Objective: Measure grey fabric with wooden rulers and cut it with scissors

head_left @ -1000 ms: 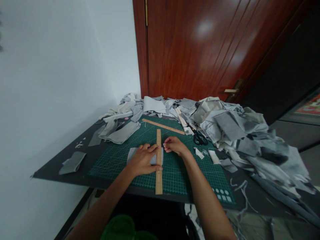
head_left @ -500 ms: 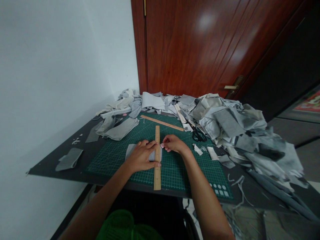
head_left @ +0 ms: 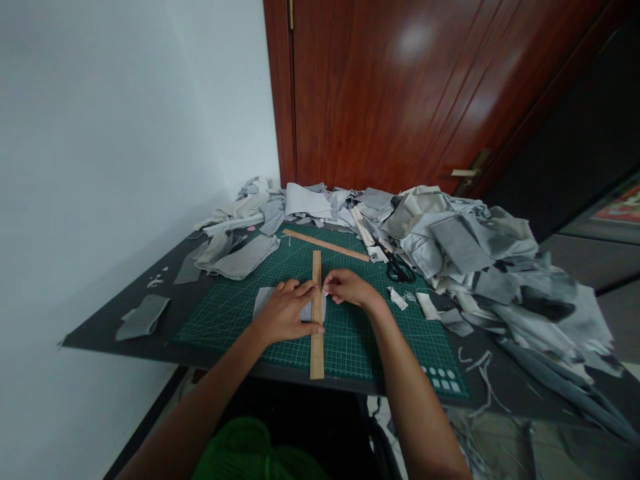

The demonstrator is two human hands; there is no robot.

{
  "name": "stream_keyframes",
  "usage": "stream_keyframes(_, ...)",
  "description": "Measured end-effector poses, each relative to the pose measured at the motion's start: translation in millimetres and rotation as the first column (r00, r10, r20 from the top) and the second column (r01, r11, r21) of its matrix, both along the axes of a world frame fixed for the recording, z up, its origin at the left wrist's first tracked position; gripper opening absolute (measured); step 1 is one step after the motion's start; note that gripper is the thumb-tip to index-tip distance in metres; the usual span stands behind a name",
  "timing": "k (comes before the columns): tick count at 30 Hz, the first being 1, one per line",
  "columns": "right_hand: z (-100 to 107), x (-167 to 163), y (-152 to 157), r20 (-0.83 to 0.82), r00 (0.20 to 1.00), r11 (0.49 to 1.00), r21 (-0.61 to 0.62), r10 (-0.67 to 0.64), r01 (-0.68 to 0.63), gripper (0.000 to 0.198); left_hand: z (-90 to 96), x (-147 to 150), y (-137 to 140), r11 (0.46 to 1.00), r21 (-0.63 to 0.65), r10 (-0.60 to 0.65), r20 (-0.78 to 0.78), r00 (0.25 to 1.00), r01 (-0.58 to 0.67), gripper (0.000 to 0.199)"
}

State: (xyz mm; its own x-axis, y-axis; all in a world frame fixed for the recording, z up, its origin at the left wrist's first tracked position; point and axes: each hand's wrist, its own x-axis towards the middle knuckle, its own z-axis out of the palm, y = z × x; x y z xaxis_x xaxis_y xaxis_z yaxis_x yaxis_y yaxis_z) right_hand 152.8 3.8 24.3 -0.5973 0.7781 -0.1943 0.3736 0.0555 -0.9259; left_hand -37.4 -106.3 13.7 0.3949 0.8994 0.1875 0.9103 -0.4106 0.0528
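Observation:
My left hand (head_left: 287, 310) lies with spread fingers over a grey piece of fabric (head_left: 306, 312), its fingertips and thumb pressing on a wooden ruler (head_left: 317, 353). The ruler stands lengthwise toward me, across the fabric's right side. Just right of the ruler, my right hand (head_left: 346, 288) is closed in a pinch on a small pale pink piece (head_left: 325, 292), chalk-like but too small to be sure. Its tip is close to the fabric's right edge. Beneath all this is a green cutting mat (head_left: 350, 347) with a printed grid.
A second wooden ruler (head_left: 325, 245) lies slanted farther back. Black-handled scissors (head_left: 400, 270) rest beside a large heap of grey fabric scraps (head_left: 460, 247). More scraps (head_left: 245, 257) lie at the left, and a folded grey piece (head_left: 143, 318) sits near the dark table's (head_left: 115, 337) left corner.
The view has shifted very slightly. My right hand's pinched fingertips have moved a little closer to the ruler's edge. My left hand and the ruler stay in place.

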Motion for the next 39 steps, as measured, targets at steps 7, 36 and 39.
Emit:
stream_keyframes(7,-1,5,4,0.035,0.998,0.998,0.038,0.057,-0.059,0.012,2.0,1,0,1.000,-0.024,0.003,-0.002,1.000,-0.003,0.087)
stream_keyframes(36,-4,-3,3,0.166,0.985,0.880,0.463,0.033,-0.108,0.015,5.0,2,-1,1.000,-0.017,-0.003,0.015,1.000,0.003,0.089)
stream_keyframes(39,-5,-2,3,0.166,0.986,0.879,0.469,0.010,-0.087,0.013,4.6,1,-1,1.000,-0.018,-0.003,0.008,1.000,0.003,0.089)
